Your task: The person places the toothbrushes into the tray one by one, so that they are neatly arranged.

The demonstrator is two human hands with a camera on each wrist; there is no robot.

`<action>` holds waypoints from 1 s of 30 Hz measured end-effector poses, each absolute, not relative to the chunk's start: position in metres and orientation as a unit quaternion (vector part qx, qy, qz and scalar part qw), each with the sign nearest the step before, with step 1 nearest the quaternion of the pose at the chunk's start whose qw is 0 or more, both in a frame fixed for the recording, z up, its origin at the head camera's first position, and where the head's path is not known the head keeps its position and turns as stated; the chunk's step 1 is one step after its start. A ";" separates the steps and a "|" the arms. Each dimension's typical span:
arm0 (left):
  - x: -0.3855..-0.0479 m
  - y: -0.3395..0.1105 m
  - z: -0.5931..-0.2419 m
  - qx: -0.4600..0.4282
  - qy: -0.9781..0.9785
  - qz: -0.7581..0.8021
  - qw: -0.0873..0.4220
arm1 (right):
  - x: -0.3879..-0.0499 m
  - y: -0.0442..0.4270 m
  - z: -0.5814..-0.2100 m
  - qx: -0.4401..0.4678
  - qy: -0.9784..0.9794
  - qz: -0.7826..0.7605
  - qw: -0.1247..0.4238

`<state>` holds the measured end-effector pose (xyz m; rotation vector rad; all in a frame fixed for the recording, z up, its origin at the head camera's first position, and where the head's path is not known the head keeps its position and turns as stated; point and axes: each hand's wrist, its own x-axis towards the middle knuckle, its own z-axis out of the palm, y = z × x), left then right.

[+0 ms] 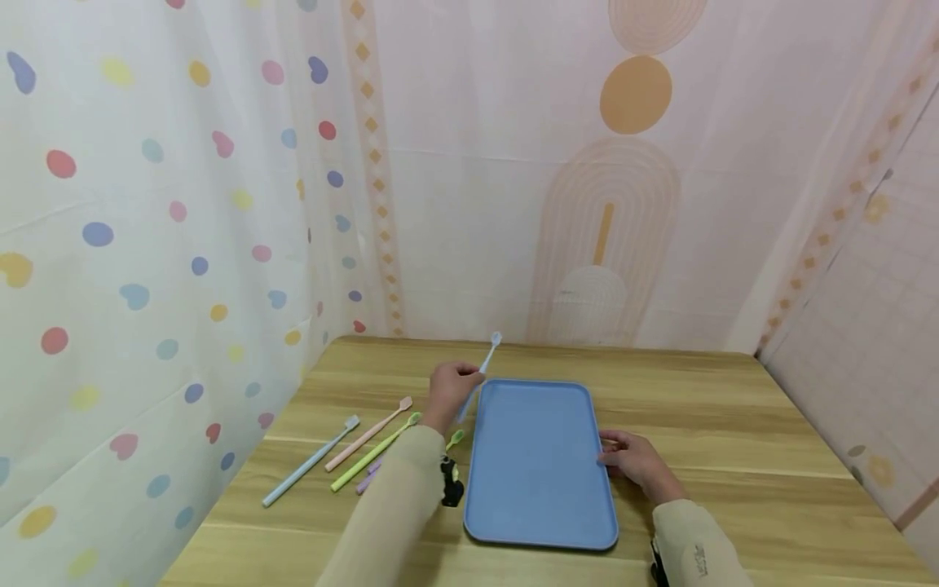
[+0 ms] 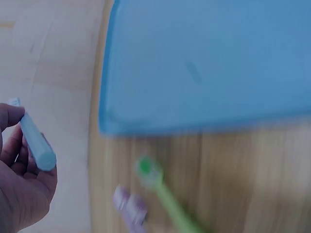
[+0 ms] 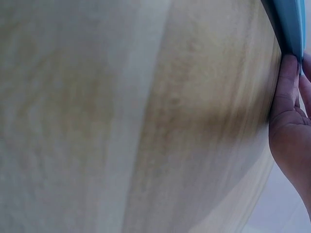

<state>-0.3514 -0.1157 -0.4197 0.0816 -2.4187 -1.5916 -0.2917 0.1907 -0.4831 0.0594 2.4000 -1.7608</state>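
Note:
My left hand [image 1: 449,393] pinches a light blue toothbrush [image 1: 487,359] between thumb and fingers, at the upper left corner of a blue tray [image 1: 541,465]. The brush is tilted, its head up and away from me. The left wrist view shows the rounded handle end of this toothbrush [image 2: 38,143] pointing back toward the camera. At the tray's right side, my right hand [image 1: 637,461] grips the rim between thumb and fingers. Up close, the thumb presses the outside of the tray [image 3: 286,24]; the other fingers are partly cut off by the frame.
Left of the tray lie a blue toothbrush [image 1: 311,462], a pink toothbrush [image 1: 368,434] and a green toothbrush [image 1: 374,453]. Purple handles and another green brush head [image 1: 456,439] show partly behind the left sleeve. Patterned curtains [image 1: 469,204] hang around the wooden table [image 1: 734,440].

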 end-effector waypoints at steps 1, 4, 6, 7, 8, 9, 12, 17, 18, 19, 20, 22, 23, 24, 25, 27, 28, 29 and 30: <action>-0.351 -0.108 -0.422 0.032 -0.827 -0.547 0.125 | -0.292 0.191 -0.483 0.017 0.803 -0.589 0.084; -0.350 -0.085 -0.428 0.041 -0.826 -0.547 0.132 | -0.291 0.192 -0.482 0.019 0.801 -0.592 0.089; -0.348 -0.070 -0.432 0.042 -0.824 -0.549 0.135 | -0.291 0.192 -0.481 0.021 0.800 -0.593 0.090; -0.346 -0.063 -0.434 0.041 -0.823 -0.549 0.138 | -0.291 0.192 -0.481 0.022 0.799 -0.594 0.089; -0.344 -0.056 -0.435 0.041 -0.820 -0.554 0.137 | -0.291 0.192 -0.480 0.023 0.799 -0.594 0.089; -0.342 -0.050 -0.437 0.041 -0.815 -0.562 0.134 | -0.291 0.192 -0.480 0.023 0.800 -0.593 0.089; -0.335 -0.031 -0.442 0.053 -0.810 -0.569 0.128 | -0.291 0.192 -0.480 0.023 0.798 -0.596 0.088; -0.322 -0.003 -0.449 0.094 -0.799 -0.586 0.096 | -0.290 0.192 -0.480 0.014 0.794 -0.601 0.089; -0.320 0.002 -0.450 0.100 -0.795 -0.591 0.090 | -0.289 0.192 -0.480 0.012 0.795 -0.600 0.090; -0.317 0.007 -0.452 0.106 -0.790 -0.598 0.085 | -0.289 0.192 -0.480 0.012 0.795 -0.600 0.091; -0.315 0.012 -0.453 0.114 -0.785 -0.603 0.082 | -0.289 0.192 -0.480 0.011 0.795 -0.599 0.091; -0.311 0.022 -0.455 0.126 -0.777 -0.611 0.080 | -0.289 0.191 -0.480 0.011 0.799 -0.594 0.091; -0.309 0.026 -0.457 0.130 -0.776 -0.611 0.084 | -0.289 0.191 -0.480 0.013 0.801 -0.592 0.091; -0.307 0.031 -0.458 0.134 -0.775 -0.611 0.090 | -0.289 0.191 -0.480 0.016 0.802 -0.590 0.090; -0.305 0.035 -0.459 0.138 -0.774 -0.610 0.094 | -0.289 0.191 -0.480 0.018 0.803 -0.589 0.090; -0.303 0.042 -0.461 0.145 -0.774 -0.608 0.102 | -0.290 0.191 -0.480 0.022 0.805 -0.586 0.089; -0.303 0.045 -0.462 0.146 -0.775 -0.605 0.105 | -0.290 0.191 -0.480 0.023 0.805 -0.586 0.089; -0.302 0.048 -0.463 0.147 -0.777 -0.602 0.107 | -0.290 0.190 -0.480 0.026 0.804 -0.587 0.088; -0.301 0.050 -0.464 0.148 -0.779 -0.600 0.107 | -0.290 0.190 -0.479 0.028 0.804 -0.588 0.086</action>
